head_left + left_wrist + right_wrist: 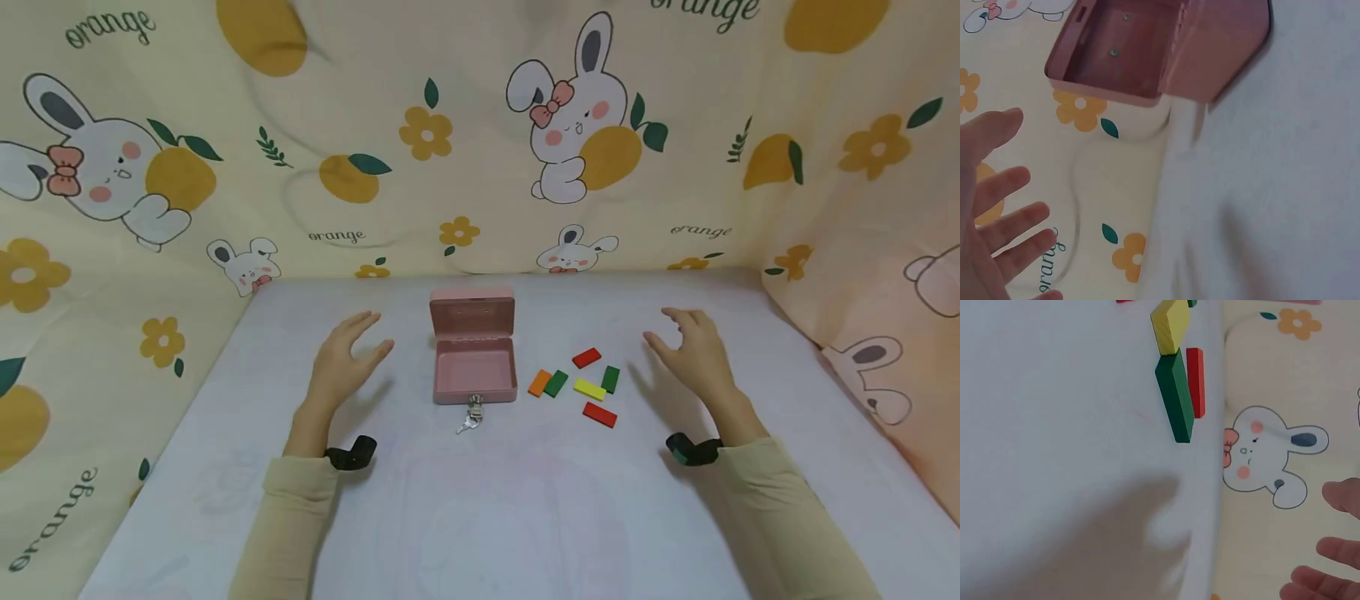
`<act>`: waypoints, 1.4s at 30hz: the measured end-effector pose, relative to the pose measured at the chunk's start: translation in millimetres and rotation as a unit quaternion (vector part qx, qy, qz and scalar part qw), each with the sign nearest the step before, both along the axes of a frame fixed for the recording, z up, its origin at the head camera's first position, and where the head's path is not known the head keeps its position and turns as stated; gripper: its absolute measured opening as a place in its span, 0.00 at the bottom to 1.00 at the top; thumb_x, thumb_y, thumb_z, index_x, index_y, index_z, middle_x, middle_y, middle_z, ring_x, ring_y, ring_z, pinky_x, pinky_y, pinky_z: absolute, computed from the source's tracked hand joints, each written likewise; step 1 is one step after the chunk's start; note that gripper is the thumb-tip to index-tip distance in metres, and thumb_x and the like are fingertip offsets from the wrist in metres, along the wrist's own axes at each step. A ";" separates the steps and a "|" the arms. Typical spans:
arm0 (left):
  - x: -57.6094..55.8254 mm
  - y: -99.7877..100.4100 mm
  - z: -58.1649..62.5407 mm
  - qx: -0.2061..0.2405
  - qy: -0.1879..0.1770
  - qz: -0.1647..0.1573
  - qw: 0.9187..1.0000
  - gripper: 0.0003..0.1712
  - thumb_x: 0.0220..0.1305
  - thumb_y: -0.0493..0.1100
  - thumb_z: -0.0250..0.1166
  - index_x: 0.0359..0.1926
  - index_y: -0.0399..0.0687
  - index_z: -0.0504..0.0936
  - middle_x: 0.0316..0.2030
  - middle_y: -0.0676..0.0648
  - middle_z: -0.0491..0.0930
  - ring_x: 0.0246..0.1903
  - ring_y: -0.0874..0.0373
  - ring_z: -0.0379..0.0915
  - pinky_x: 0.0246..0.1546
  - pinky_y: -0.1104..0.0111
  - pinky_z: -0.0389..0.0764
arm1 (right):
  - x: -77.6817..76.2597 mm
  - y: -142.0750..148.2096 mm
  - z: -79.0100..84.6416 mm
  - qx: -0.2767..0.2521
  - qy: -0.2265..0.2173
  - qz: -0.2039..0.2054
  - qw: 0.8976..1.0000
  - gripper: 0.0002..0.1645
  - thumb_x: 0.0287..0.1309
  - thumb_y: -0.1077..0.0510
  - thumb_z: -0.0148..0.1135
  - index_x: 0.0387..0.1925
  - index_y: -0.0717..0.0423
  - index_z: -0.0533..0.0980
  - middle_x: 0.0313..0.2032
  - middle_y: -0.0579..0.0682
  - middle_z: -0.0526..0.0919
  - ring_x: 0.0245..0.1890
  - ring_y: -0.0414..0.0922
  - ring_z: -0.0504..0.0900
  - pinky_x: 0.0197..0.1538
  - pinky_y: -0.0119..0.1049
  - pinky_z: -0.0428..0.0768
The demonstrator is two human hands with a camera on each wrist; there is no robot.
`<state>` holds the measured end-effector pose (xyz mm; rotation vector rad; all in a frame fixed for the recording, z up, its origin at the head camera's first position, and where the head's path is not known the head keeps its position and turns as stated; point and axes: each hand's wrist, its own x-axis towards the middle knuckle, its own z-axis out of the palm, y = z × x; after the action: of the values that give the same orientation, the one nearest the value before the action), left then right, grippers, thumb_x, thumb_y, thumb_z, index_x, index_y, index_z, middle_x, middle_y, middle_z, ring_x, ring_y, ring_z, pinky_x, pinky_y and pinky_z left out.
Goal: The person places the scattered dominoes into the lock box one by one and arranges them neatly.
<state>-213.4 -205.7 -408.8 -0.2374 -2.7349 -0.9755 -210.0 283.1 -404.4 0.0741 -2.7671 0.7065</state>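
I see the open pink box (475, 368) on the desk (510, 517), between the left hand (341, 364) and the right hand (699, 357).
Its long axis goes left to right; the raised lid (472, 318) is at the far side, a small lock (476, 408) at the near edge. To its right, six coloured blocks (589, 389) lie slanted in different directions. Both hands are wide, thumb away from fingers.

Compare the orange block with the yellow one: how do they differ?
Position: the orange block sits closer to the pink box; the yellow block is farther right.
Pose: in the head view, the orange block slants up to the right, the yellow block down to the right.
Shared: both are rectangular and lie on the white tabletop.
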 end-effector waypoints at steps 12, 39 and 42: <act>4.0 17.7 -15.5 0.161 -0.048 -0.089 0.982 0.26 0.63 0.42 0.65 0.61 0.40 0.75 0.64 0.37 0.72 0.67 0.42 0.64 0.69 0.44 0.65 | 6.6 1.8 -9.4 -0.055 -0.069 0.041 0.995 0.29 0.63 0.52 0.61 0.58 0.67 0.71 0.49 0.70 0.77 0.45 0.62 0.78 0.41 0.40 0.76; -0.6 54.8 -47.6 0.118 -0.119 -0.187 0.968 0.35 0.61 0.41 0.66 0.68 0.43 0.66 0.72 0.36 0.59 0.72 0.37 0.55 0.69 0.44 0.65 | 9.7 -12.8 -31.4 -0.221 -0.288 0.099 0.927 0.39 0.60 0.53 0.65 0.67 0.65 0.62 0.24 0.42 0.74 0.22 0.38 0.69 0.27 0.27 0.70; -1.1 54.7 -47.8 0.121 -0.122 -0.188 0.967 0.37 0.60 0.41 0.67 0.69 0.44 0.65 0.72 0.37 0.60 0.72 0.38 0.56 0.70 0.46 0.64 | 9.9 -13.5 -33.8 -0.222 -0.292 0.097 0.925 0.40 0.59 0.54 0.65 0.67 0.65 0.61 0.23 0.41 0.73 0.22 0.37 0.68 0.27 0.27 0.69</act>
<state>-214.6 -150.9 -456.6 -0.6507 -2.8047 -1.5188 -200.1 269.6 -438.2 0.0480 -3.0745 1.6232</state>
